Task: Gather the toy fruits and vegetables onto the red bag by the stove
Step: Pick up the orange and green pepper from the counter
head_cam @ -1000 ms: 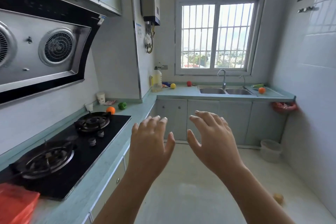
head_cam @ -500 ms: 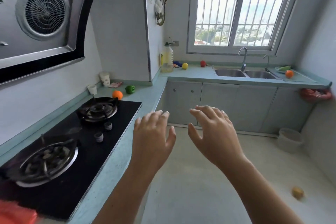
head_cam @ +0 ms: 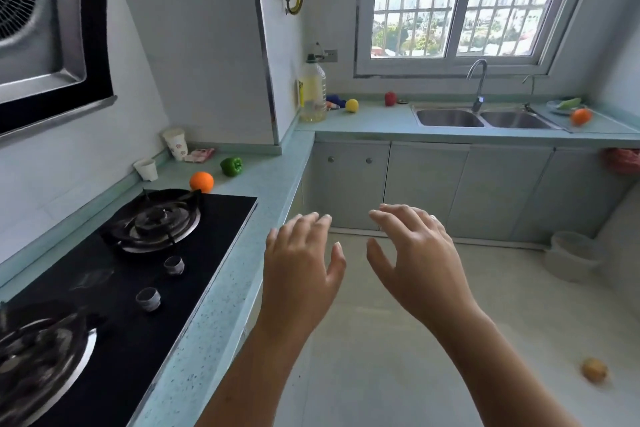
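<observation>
Toy fruits and vegetables lie scattered about the kitchen, all well apart from the fingers. A toy orange (head_cam: 201, 181) sits on the pale green counter (head_cam: 270, 177) just beyond the far edge of the black gas stove (head_cam: 138, 270), with a green toy pepper (head_cam: 231, 166) near it toward the corner. On the far stretch of counter under the window (head_cam: 457, 0) stand a yellow toy fruit (head_cam: 352, 105) and a red one (head_cam: 390, 98) (which fruits these are is too small to tell), both between a large oil bottle (head_cam: 312, 90) and the double sink (head_cam: 485, 118). Right of the sink a second toy orange (head_cam: 581, 116) rests on the drainer beside something green on a plate (head_cam: 565, 104). One more yellowish toy (head_cam: 594, 370) lies on the floor (head_cam: 398, 340) at the lower right.

The left hand (head_cam: 301, 274) and the right hand (head_cam: 415, 263) hover side by side in mid-air over the floor, just off the counter's front edge, palms down. Fingers on both are spread and loosely curled, grasping nothing.

Two white paper cups (head_cam: 162, 158) stand against the wall behind the stove, and a range hood (head_cam: 41, 28) hangs above it. Grey cabinets (head_cam: 426, 187) run beneath the far counter, a pale bin (head_cam: 571, 255) stands on the floor by them, and a red plastic bag (head_cam: 623, 160) hangs at the right end of the counter.
</observation>
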